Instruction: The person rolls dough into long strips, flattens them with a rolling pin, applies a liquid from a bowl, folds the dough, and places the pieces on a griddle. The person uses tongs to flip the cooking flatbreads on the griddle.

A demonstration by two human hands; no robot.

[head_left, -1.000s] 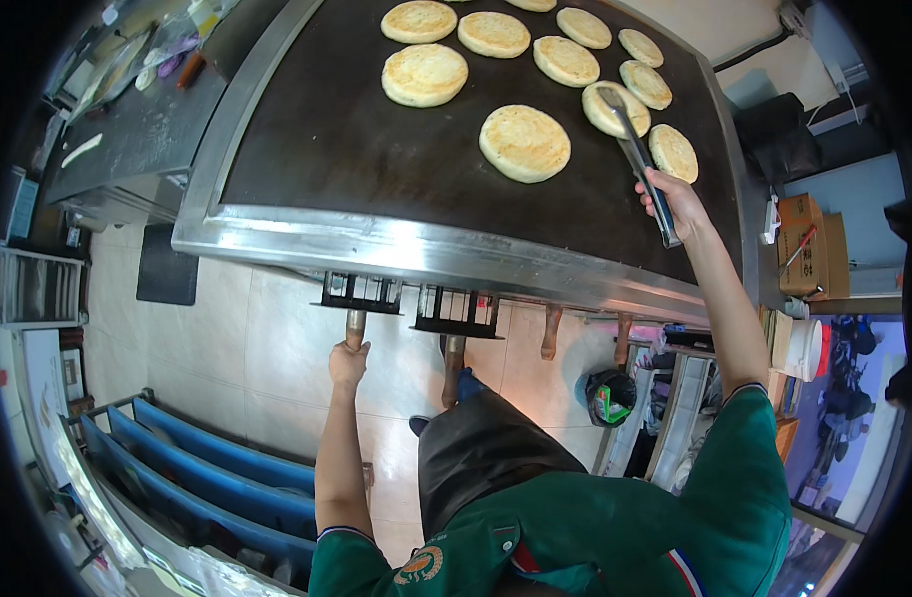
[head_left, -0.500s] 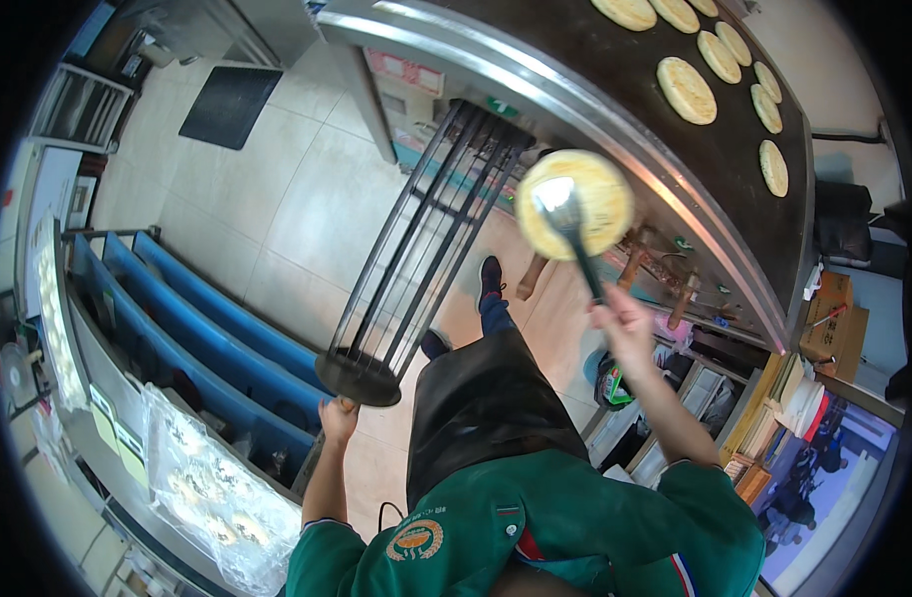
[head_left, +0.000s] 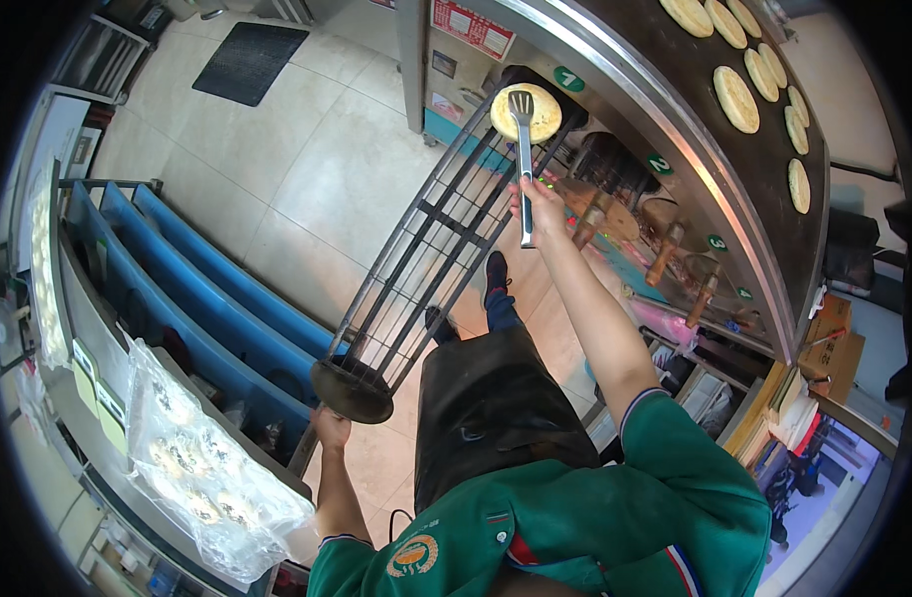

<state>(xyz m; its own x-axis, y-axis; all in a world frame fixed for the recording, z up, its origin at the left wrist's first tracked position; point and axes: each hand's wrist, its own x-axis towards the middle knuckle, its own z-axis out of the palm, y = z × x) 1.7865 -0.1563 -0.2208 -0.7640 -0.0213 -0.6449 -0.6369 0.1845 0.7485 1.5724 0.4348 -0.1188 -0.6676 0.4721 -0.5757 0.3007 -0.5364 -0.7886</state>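
My right hand (head_left: pixel 543 207) is closed round steel and black tongs (head_left: pixel 524 164). Their slotted tip lies over a round, pale yellow flatbread (head_left: pixel 547 114), which is at the far end of a long black wire rack (head_left: pixel 451 227); whether the bread rests on the bars I cannot tell. At the rack's near end is a dark round plate (head_left: pixel 353 391), and my left hand (head_left: pixel 331 428) is closed on a handle just behind it, mostly hidden. The rack slants out from an opening in the oven front (head_left: pixel 600 149).
Several flatbreads (head_left: pixel 736 99) lie on the dark griddle (head_left: pixel 665 70) at upper right. Wooden-handled drawers (head_left: pixel 665 254) line the oven below its steel edge. To the left stand blue bins (head_left: pixel 217 308) and a plastic-covered tray (head_left: pixel 202 478). A black mat (head_left: pixel 249 63) lies on the floor.
My right hand has moved forward and left, carrying the flatbread with the tongs from beside the griddle edge to the rack's far end. My left hand keeps hold of the rack.
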